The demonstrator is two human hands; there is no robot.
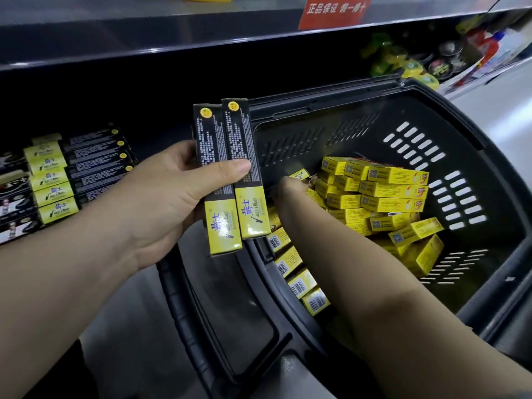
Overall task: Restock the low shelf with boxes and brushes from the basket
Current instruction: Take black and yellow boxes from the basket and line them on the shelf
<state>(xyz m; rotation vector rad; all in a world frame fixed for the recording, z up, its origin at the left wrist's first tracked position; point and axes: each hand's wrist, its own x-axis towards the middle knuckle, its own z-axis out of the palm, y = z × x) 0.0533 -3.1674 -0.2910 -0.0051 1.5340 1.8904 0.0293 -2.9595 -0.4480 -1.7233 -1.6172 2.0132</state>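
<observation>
On the left side of the head view, the low shelf point(149, 145) already had a neat row of black and yellow boxes point(80, 168) lying side by side. So some of the job was done. There was dark room on the shelf to the right of that row, so more boxes could go in.

In the middle, the left hand point(172, 191) held two long boxes point(230, 174) up in the air, between the shelf and the basket point(460, 116). The thumb lay across the front of both boxes and the fingers curled round the back, pinching them together. The boxes stood nearly upright, yellow ends down. They were not on the shelf yet.

On the right, the big black basket sat close by, with its handle point(184, 312) folded down on the near side. Inside lay a heap of small yellow boxes point(383, 191), some stacked and some tipped over. More lay in a line along the near wall. The right hand point(290, 188) reached down into the basket, right beside the heap. Its fingers were hidden behind the boxes, so I cannot tell if it was holding one.

I could not see any brushes. I think a lot was left to do, because the basket had many boxes in it.
</observation>
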